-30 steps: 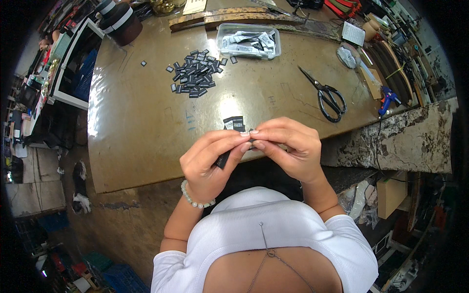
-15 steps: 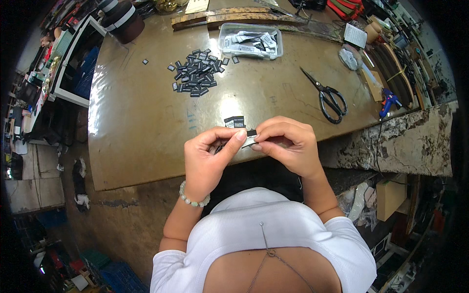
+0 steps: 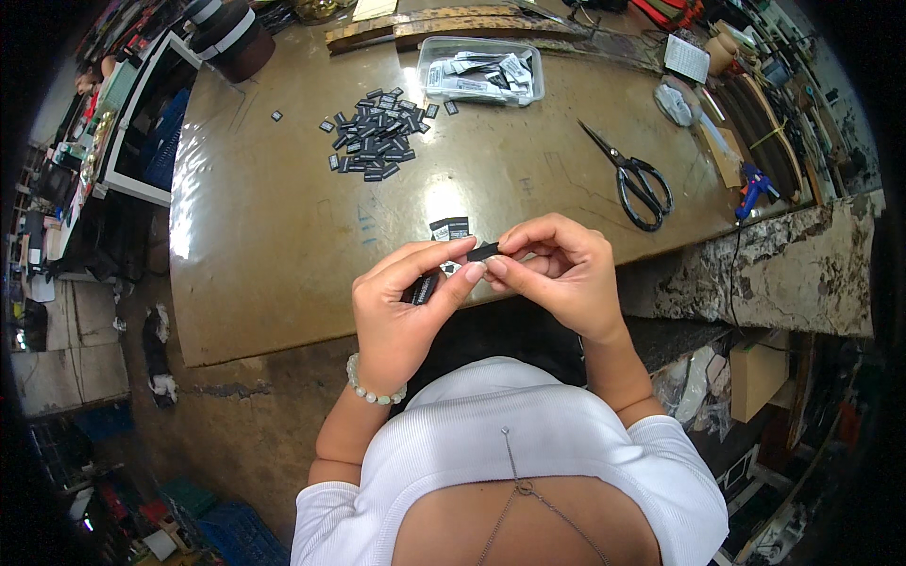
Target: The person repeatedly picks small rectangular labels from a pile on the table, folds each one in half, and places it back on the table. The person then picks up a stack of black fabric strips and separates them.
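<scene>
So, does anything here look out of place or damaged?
One small dark piece lies alone, left of the heap of similar ones. The pale slab at right looks damaged: its surface is blotched and seemingly flaking.

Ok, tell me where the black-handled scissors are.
In the head view, the scissors lie toward the right of the table, left of the blue glue gun.

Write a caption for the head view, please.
Left hand and right hand hold a small black strip, with black rectangular pieces piled beyond.

A black strip stands out above the brown table's near edge; pale-marked black tags cluster toward its far edge, black scissors toward its right.
</scene>
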